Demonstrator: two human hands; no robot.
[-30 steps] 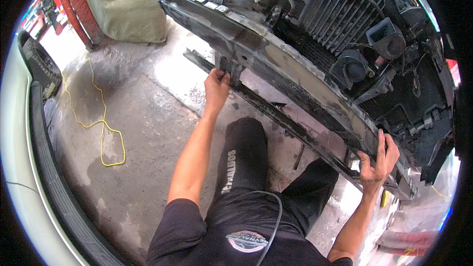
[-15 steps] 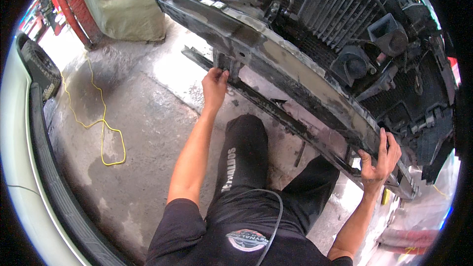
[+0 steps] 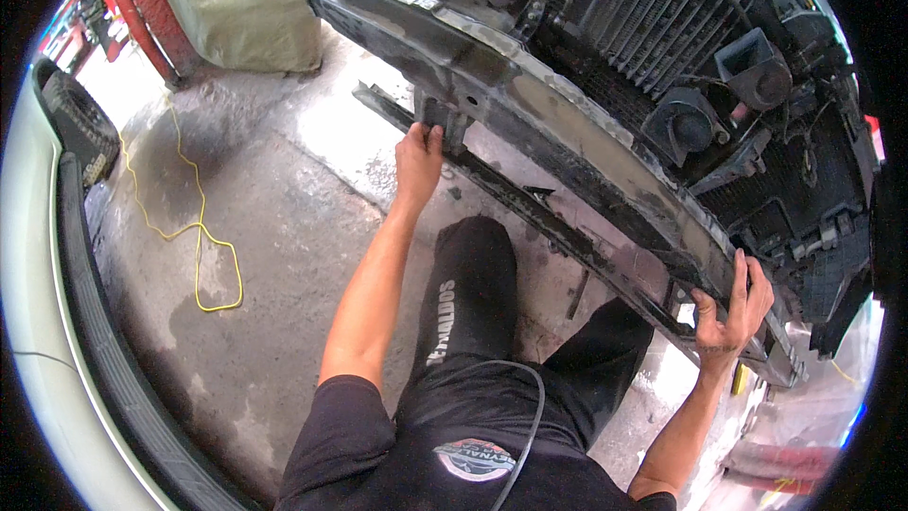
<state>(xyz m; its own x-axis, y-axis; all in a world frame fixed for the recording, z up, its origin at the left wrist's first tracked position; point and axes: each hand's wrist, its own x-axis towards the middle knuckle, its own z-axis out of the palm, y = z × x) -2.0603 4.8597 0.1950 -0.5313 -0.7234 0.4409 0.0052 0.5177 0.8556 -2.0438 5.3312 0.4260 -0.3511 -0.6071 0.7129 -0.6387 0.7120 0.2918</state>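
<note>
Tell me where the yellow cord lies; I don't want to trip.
In the head view, the yellow cord lies looped on the concrete floor at the person's left, between the tyre and the left hand.

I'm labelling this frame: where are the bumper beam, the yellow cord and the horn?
bumper beam (image 3: pixel 567 137), head view, on its worn front face.
yellow cord (image 3: pixel 200 227), head view, on the loop lying on the floor.
horn (image 3: pixel 689 128), head view, on its round black body.

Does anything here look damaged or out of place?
Yes. The car's front has no cover: the radiator and two horns sit exposed. The black bumper beam, held by the left hand and right hand, looks scuffed and worn. A yellow cord trails loose over the stained concrete floor.
</note>
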